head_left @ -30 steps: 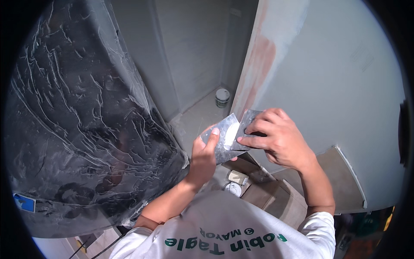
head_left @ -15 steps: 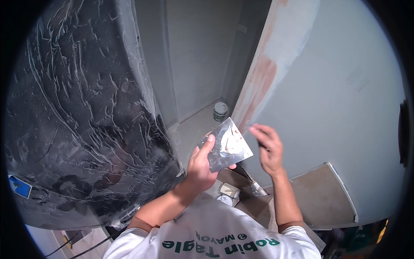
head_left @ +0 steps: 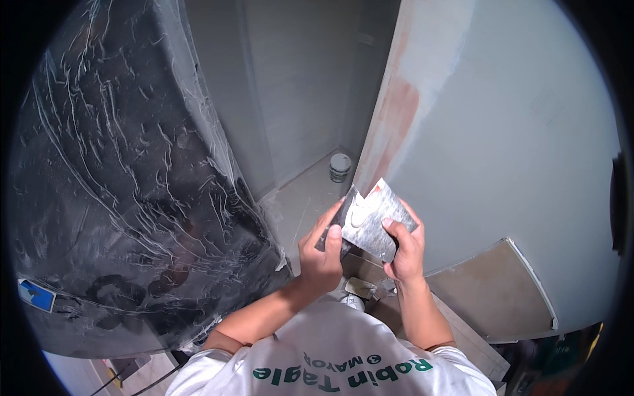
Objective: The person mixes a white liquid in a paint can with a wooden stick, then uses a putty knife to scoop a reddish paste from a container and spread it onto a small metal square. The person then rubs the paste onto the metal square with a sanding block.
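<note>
My left hand [head_left: 322, 257] is closed on a thin metal putty spreader [head_left: 332, 231], a flat plate whose dark face is partly covered. In my right hand [head_left: 408, 249] is a second metal putty spreader [head_left: 378, 232], silvery and smeared, with the thumb pressed on its face. The two plates meet and overlap in front of my chest. White putty [head_left: 358, 212] lies where they come together, and a small reddish mark shows near the right plate's upper corner. My fingers behind both plates are mostly hidden.
Crinkled dark plastic sheeting [head_left: 132, 185] covers the surface on the left. A pale wall [head_left: 508, 145] with a reddish-and-white patched edge [head_left: 396, 122] stands on the right. On the floor ahead is a lidded bucket [head_left: 340, 167]. A brown board [head_left: 495, 290] leans at lower right.
My right hand has come left and down to meet the left-hand plate; its spreader now shows face-on against it. My left hand has turned its plate, so less of its face shows.
</note>
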A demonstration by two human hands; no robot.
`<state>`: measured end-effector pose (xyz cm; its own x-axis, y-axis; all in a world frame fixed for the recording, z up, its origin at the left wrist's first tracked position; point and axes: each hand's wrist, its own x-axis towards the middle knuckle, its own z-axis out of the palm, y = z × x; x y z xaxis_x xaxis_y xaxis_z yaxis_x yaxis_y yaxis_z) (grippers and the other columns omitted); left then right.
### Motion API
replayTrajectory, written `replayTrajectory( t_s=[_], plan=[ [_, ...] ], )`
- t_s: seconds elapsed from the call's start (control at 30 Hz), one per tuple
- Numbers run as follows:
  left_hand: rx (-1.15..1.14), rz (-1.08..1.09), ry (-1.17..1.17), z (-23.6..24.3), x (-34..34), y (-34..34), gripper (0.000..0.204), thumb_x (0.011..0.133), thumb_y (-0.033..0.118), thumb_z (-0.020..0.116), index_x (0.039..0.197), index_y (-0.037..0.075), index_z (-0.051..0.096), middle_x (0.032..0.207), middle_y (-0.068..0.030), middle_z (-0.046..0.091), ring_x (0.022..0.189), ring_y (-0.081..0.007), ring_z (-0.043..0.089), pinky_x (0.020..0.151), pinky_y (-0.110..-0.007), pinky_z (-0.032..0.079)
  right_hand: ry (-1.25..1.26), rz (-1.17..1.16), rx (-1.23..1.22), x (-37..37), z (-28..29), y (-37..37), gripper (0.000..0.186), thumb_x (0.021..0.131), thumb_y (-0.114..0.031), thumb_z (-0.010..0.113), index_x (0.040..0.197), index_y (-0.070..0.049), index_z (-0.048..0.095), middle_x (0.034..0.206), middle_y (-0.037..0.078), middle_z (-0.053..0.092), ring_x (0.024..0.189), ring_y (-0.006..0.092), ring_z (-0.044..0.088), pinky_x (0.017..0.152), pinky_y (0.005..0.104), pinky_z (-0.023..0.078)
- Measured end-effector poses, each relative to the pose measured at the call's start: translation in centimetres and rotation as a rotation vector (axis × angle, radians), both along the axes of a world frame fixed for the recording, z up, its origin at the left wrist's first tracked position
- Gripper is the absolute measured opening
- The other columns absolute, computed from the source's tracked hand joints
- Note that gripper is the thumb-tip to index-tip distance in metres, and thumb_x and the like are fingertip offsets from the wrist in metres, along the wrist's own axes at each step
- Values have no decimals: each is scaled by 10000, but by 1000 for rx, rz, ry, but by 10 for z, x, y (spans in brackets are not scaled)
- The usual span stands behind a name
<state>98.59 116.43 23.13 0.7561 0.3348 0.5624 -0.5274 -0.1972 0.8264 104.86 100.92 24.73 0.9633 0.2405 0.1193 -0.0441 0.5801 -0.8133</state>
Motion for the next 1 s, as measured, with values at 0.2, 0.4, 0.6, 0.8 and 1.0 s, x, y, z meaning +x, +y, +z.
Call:
replayTrajectory(
  t_s=[0.2,0.4,0.6,0.8,1.0],
  plan=[
    [-640,-308,266,3,-10,1,458,1135,247,428,1444,-74,538,1222,-184,717,1111,-252,720,932,-397,607,-593,-161,-271,15,24,-22,486,859,41,650,1344,52,638,1191,166,725,1053,271,731,924,383,597],
    [-1008,-605,315,17,-1,18,438,1149,357,448,1420,24,531,1235,-127,699,1069,-230,732,838,-409,641,-1603,-153,-741,25,30,-24,550,764,31,730,1249,-224,781,1229,116,693,1028,334,744,860,439,636],
    [-969,-599,247,19,3,20,403,1152,354,451,1401,56,558,1236,-108,705,1076,-225,720,831,-413,616,-1508,-153,-1112,63,28,-29,687,763,36,688,1372,-281,718,1279,93,670,1155,337,672,921,447,599],
    [-925,-582,179,18,6,22,392,1149,311,457,1389,7,521,1206,-160,698,1027,-253,738,757,-393,644,-1463,-298,-1330,68,56,-47,653,824,53,624,1356,-310,728,1288,45,675,1225,302,607,997,453,484],
    [-790,-428,230,15,5,14,379,1142,259,450,1364,-35,536,1143,-163,705,961,-234,743,750,-375,648,-1716,-132,-1322,45,94,-28,437,804,-94,718,1196,-266,803,1182,0,723,1118,266,640,979,487,446]
  ],
)
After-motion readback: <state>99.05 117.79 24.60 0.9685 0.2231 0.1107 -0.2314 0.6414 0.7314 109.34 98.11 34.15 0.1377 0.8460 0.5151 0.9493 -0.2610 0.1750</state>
